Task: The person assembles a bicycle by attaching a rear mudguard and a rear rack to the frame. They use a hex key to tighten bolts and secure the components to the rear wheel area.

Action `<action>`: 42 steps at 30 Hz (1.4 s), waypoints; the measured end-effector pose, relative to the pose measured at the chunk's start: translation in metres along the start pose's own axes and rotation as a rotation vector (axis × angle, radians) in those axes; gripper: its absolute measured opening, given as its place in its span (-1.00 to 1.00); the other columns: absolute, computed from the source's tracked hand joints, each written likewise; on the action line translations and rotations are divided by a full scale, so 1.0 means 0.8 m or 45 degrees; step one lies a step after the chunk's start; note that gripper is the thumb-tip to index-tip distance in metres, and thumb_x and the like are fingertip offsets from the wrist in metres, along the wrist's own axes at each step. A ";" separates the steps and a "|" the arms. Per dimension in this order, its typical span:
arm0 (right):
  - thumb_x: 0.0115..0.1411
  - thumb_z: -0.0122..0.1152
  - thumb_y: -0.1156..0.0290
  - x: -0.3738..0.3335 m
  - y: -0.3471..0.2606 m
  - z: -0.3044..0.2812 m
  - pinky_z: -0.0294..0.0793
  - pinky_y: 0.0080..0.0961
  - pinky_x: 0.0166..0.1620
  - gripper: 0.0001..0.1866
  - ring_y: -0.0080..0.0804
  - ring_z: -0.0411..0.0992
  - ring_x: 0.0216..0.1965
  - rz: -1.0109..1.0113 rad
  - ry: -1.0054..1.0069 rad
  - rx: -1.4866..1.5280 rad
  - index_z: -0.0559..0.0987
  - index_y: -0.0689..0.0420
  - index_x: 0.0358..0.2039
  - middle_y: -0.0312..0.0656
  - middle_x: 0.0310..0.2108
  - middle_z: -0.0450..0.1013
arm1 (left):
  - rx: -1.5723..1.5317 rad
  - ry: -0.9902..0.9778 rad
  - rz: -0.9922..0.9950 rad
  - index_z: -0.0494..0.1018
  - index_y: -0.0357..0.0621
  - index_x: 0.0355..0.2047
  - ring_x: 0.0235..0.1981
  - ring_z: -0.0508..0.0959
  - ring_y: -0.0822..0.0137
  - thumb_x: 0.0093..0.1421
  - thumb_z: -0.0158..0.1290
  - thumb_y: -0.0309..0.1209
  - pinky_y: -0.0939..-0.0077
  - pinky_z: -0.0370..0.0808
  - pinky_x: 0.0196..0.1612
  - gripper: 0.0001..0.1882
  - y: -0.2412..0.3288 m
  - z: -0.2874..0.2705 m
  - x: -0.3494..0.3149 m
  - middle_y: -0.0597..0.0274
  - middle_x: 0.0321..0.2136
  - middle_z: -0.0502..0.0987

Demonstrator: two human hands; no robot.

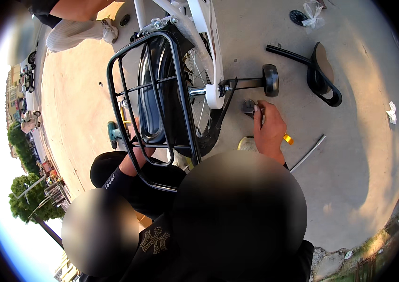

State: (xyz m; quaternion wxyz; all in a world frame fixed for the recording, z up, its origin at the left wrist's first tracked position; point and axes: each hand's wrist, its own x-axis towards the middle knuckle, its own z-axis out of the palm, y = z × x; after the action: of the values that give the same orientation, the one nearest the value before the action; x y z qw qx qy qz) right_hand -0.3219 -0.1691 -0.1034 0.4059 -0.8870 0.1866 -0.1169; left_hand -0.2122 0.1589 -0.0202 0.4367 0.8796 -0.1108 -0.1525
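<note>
A white bicycle with a black rear rack [180,80] and black mudguard [151,108] stands close in front of me. My left hand [139,146] reaches in behind the rack's left side, by the rear wheel; bars hide most of its fingers. To the right of the wheel, my right hand [271,124] is closed, thumb and fingers pinched at a small dark grey piece [249,107] low over the ground. A yellow curved end [288,139] shows beside that hand's outer edge. A training wheel [270,80] sticks out from the axle just above my right hand.
A bicycle seat [321,70] with its post lies at the right. Nearer, a silver rod [308,153] rests on the concrete. A teal power tool [113,134] stands left of the wheel. Another person's leg [77,35] and arm are at the upper left. Clear plastic [313,16] lies farther off.
</note>
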 end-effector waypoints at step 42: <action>0.29 0.15 0.36 0.032 -0.090 -0.025 0.48 -0.10 -0.50 -0.76 0.11 0.46 -0.60 -0.444 -0.275 -0.425 0.35 0.22 -0.18 0.06 -0.62 0.45 | -0.536 -0.190 0.141 0.39 -0.31 -0.46 -0.65 0.49 0.53 0.50 -0.20 -0.08 0.63 0.36 -0.55 -0.46 0.184 -0.083 0.044 0.31 -0.69 0.41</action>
State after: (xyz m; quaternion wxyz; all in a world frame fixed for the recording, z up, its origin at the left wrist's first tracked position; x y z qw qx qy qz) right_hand -0.2888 -0.1505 -0.0343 0.2450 -0.9678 0.0033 -0.0575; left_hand -0.1647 0.1088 0.1295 0.6089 0.7481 -0.1565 -0.2125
